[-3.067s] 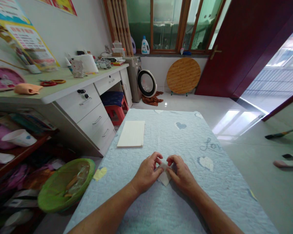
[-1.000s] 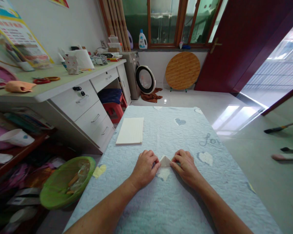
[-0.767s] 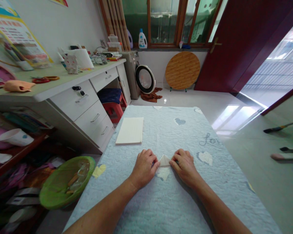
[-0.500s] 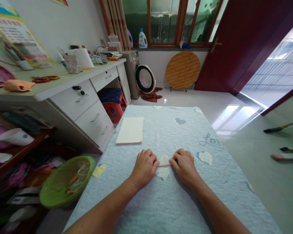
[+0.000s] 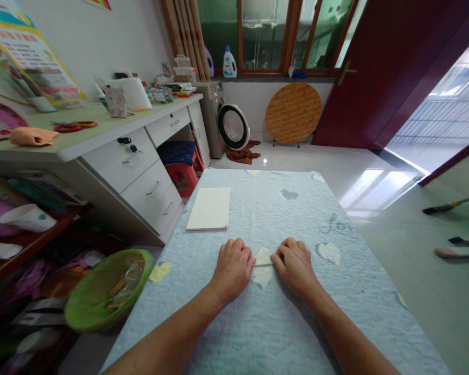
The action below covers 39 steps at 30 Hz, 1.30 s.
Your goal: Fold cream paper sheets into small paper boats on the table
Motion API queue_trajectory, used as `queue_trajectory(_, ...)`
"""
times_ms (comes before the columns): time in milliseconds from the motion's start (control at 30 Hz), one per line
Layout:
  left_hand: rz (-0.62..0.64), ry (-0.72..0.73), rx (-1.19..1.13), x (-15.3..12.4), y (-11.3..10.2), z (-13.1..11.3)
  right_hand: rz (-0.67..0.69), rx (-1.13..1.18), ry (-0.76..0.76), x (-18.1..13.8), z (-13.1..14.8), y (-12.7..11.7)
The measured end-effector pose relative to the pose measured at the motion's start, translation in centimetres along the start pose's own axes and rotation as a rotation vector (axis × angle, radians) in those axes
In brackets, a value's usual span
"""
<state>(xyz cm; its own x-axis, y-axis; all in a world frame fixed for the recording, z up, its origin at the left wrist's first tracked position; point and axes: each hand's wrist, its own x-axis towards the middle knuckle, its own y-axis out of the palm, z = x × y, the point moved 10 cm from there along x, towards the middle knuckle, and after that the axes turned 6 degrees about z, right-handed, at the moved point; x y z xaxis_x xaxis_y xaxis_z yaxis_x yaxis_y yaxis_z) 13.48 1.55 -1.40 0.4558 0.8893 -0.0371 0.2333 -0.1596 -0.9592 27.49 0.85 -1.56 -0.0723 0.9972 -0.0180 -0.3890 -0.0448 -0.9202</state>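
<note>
A small white paper folded into a triangle (image 5: 263, 257) lies flat on the quilted pale blue cover (image 5: 293, 224), its point facing away from me. My left hand (image 5: 233, 271) presses on the triangle's left corner with curled fingers. My right hand (image 5: 295, 265) rests the same way on the right corner. Their fingertips hide both lower corners. A stack of cream paper sheets (image 5: 208, 209) lies farther up the cover, out of reach of neither hand's fingers but apart from them.
A green basket (image 5: 109, 289) holding a plastic bag sits just left of the cover, below a white drawer desk (image 5: 121, 161) and a cluttered shelf (image 5: 31, 224). A person's foot (image 5: 445, 252) and a long-handled stick (image 5: 451, 205) show on the floor at right.
The paper has gone from a loose fold between raised fingers to a flat triangle on the cover. My hands have lowered and moved slightly apart to its corners.
</note>
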Motion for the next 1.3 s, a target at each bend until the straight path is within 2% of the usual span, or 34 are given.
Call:
queue_trajectory(567, 0.011, 0.017, 0.003, -0.4, -0.1, -0.1, 0.032, 0.016, 0.005, 0.2, -0.2, 0.2)
queue_trajectory(767, -0.046, 0.017, -0.030, -0.8, -1.0, 0.1, 0.036, 0.025, 0.015, 0.2, -0.2, 0.2)
queue_trajectory(900, -0.064, 0.158, -0.065, -1.2, -1.2, -1.8, 0.012, 0.022, 0.002, 0.1, -0.1, 0.1)
queue_trajectory(1033, -0.001, 0.313, 0.010, -2.0, 0.2, -4.3, 0.017, 0.011, 0.011, 0.2, -0.1, 0.1)
queue_trajectory(1167, 0.037, 0.352, 0.110, -2.4, 1.4, -5.2, 0.026, 0.015, 0.030, 0.2, -0.2, 0.0)
queue_trajectory(1300, 0.045, 0.374, 0.158, -2.5, 1.8, -5.6, 0.031, 0.033, 0.038, 0.3, -0.6, 0.0)
